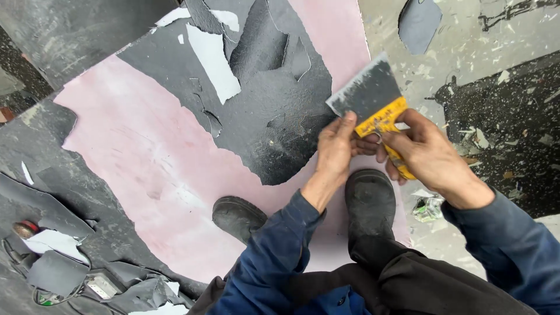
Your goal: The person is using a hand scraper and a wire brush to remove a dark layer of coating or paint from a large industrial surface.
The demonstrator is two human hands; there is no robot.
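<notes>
Wide steel scraper with yellow handle [373,105] low over pink board under peeling black coating [151,157]. Right hand [429,154] wrapped tight round handle for push; left hand [335,149] pinching blade edge, steadying angle. Black boots [367,201] planted on board, pinning it.

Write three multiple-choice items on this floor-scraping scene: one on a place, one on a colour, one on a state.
1. Where does the scraper blade lie?
A. Under the boots
B. At the edge of the black coating
C. On the foil scrap

2. What colour is the scraper handle?
A. Yellow
B. Green
C. White

3. How is the scraper held?
A. By the right hand alone
B. By nobody
C. By both hands

Answers: 1 B, the blade meets the black layer beside the bared pink surface. 2 A, yellow shows between the fingers. 3 C, the left hand and right hand both grip it.
</notes>
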